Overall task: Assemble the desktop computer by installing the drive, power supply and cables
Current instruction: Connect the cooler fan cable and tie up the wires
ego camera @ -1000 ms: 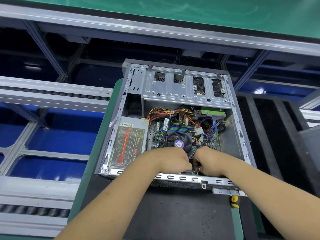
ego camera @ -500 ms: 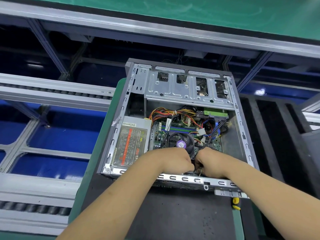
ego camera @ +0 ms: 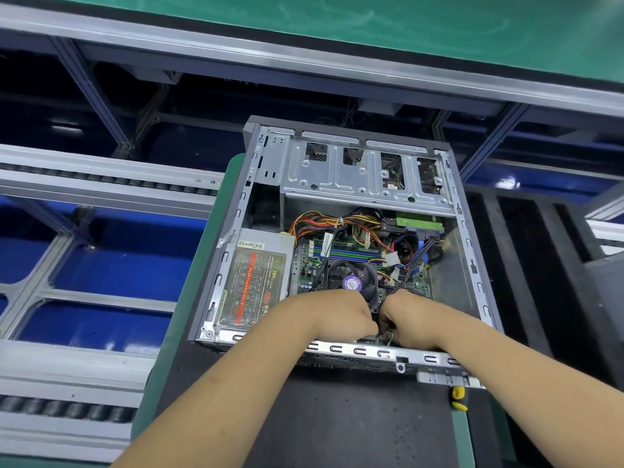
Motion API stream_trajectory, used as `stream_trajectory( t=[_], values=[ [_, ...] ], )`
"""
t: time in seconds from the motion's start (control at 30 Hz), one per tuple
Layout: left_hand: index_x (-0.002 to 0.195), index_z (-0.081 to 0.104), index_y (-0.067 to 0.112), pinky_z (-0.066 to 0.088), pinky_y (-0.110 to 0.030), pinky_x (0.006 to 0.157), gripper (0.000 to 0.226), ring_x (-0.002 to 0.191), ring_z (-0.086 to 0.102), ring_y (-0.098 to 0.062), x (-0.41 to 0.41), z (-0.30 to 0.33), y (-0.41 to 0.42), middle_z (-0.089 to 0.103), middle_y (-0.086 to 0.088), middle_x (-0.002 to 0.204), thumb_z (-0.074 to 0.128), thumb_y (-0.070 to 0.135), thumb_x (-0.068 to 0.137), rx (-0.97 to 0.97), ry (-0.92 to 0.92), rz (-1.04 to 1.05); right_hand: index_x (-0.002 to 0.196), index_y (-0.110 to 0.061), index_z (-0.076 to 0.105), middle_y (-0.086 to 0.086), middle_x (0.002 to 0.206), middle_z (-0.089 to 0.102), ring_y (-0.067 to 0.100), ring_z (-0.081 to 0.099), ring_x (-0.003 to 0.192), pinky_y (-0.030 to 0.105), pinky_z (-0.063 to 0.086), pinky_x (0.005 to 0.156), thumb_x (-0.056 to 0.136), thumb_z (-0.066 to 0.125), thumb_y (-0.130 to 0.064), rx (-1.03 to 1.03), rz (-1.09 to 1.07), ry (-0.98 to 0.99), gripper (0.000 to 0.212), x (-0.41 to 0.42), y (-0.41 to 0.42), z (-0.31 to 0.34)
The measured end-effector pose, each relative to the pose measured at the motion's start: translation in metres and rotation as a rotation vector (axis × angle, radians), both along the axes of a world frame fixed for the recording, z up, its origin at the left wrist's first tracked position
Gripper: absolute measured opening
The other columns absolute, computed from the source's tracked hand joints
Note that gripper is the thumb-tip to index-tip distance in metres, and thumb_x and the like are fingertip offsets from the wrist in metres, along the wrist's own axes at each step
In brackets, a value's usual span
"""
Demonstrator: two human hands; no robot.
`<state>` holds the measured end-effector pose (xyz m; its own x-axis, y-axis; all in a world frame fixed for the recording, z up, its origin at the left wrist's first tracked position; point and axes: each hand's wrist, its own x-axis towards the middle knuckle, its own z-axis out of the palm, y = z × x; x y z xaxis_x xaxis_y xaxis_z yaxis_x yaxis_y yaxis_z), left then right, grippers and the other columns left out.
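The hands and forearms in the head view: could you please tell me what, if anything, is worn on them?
Nothing visible is worn. The left hand and right hand have no gloves, and both forearms are bare right to the frame's edge, with no sleeves, watch or wrist strap showing. The fingers are mostly hidden, so rings cannot be ruled out.

A green counter (ego camera: 439, 25) with a grey metal edge runs across the top of the frame. Below it is a dark space with grey metal frame bars (ego camera: 98, 92). At the left lie roller rails (ego camera: 101, 179) over blue panels (ego camera: 118, 261). Black foam (ego camera: 526, 265) is at the right.
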<state>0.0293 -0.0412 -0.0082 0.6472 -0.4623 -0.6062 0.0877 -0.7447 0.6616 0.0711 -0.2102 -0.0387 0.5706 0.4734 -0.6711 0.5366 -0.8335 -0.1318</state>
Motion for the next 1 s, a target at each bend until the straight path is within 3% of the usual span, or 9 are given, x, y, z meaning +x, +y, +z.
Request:
stream_trajectory(
  t=[0.13,0.23,0.4,0.47,0.6,0.73,0.8,0.9,1.0],
  values=[
    [0.066,0.037,0.012,0.018,-0.038,0.061,0.027,0.063,0.019,-0.021,0.0,0.001,0.0,0.027,-0.007,0.065,0.047,0.018,0.09,-0.014,-0.002,-0.005,0.072,-0.004,0.062,0.009,0.063,0.048,0.024,0.038,0.061,0.026,0.028,0.045,0.082,0.056,-0.004,0.005,0.004,-0.014,0.012,0.0,0.0,0.0],
    [0.067,0.038,0.011,0.018,-0.038,0.061,0.026,0.062,0.019,-0.021,0.0,0.0,0.0,0.027,-0.006,0.065,0.048,0.019,0.09,-0.014,0.002,-0.002,0.067,-0.014,0.056,-0.001,0.057,0.046,0.017,0.037,0.055,0.018,0.026,0.042,0.084,0.058,-0.005,0.022,0.001,0.009,0.019,0.0,0.001,0.001],
    [0.07,0.044,0.012,0.022,-0.037,0.063,0.024,0.065,0.024,-0.021,0.001,-0.004,0.0,0.033,-0.008,0.069,0.049,0.023,0.09,0.007,0.001,0.012,0.095,-0.015,0.079,-0.003,0.075,0.068,0.013,0.058,0.068,0.013,0.04,0.058,0.085,0.067,-0.007,0.185,-0.127,0.029,0.018,0.001,-0.004,0.002],
    [0.074,0.051,0.014,0.025,-0.037,0.064,0.021,0.067,0.029,-0.021,0.002,-0.005,-0.001,0.039,-0.01,0.074,0.049,0.025,0.092,0.019,-0.001,0.004,0.092,-0.017,0.081,-0.014,0.065,0.064,-0.001,0.056,0.058,0.005,0.037,0.053,0.082,0.072,-0.007,0.288,-0.236,0.006,0.017,0.001,-0.009,0.003],
    [0.077,0.054,0.014,0.026,-0.036,0.065,0.02,0.069,0.031,-0.02,0.003,-0.009,0.001,0.04,-0.01,0.075,0.049,0.026,0.092,0.012,0.002,0.013,0.082,-0.017,0.079,-0.007,0.068,0.068,0.003,0.057,0.06,0.007,0.041,0.055,0.076,0.068,0.001,0.333,-0.277,0.031,0.021,0.0,-0.011,0.004],
    [0.075,0.052,0.014,0.026,-0.037,0.066,0.019,0.07,0.031,-0.018,0.003,-0.011,-0.002,0.041,-0.01,0.076,0.049,0.025,0.091,0.009,-0.019,-0.003,0.082,-0.016,0.078,-0.019,0.061,0.059,-0.006,0.053,0.057,0.002,0.038,0.054,0.077,0.068,-0.004,0.263,-0.235,0.01,0.017,-0.001,-0.014,0.004],
    [0.077,0.053,0.017,0.027,-0.038,0.068,0.017,0.072,0.033,-0.017,0.004,-0.013,0.001,0.043,-0.009,0.078,0.049,0.026,0.091,0.006,-0.016,0.0,0.09,-0.016,0.079,-0.015,0.071,0.067,-0.003,0.055,0.062,0.003,0.038,0.056,0.079,0.066,-0.001,0.237,-0.199,0.015,0.023,0.001,-0.014,0.002],
    [0.076,0.053,0.018,0.026,-0.037,0.068,0.016,0.071,0.033,-0.017,0.005,-0.014,0.0,0.043,-0.008,0.077,0.049,0.026,0.09,0.003,-0.015,-0.001,0.097,-0.015,0.079,-0.001,0.093,0.075,0.011,0.062,0.08,0.016,0.048,0.071,0.083,0.066,-0.001,0.172,-0.15,0.005,0.024,0.003,-0.015,0.0],
    [0.079,0.054,0.02,0.027,-0.037,0.069,0.013,0.073,0.034,-0.016,0.006,-0.016,-0.001,0.044,-0.008,0.08,0.049,0.026,0.09,0.01,-0.018,-0.015,0.099,-0.012,0.078,0.004,0.098,0.074,0.021,0.067,0.092,0.024,0.053,0.078,0.085,0.062,0.001,0.084,-0.102,-0.007,0.024,0.004,-0.014,-0.004]
  ],
)
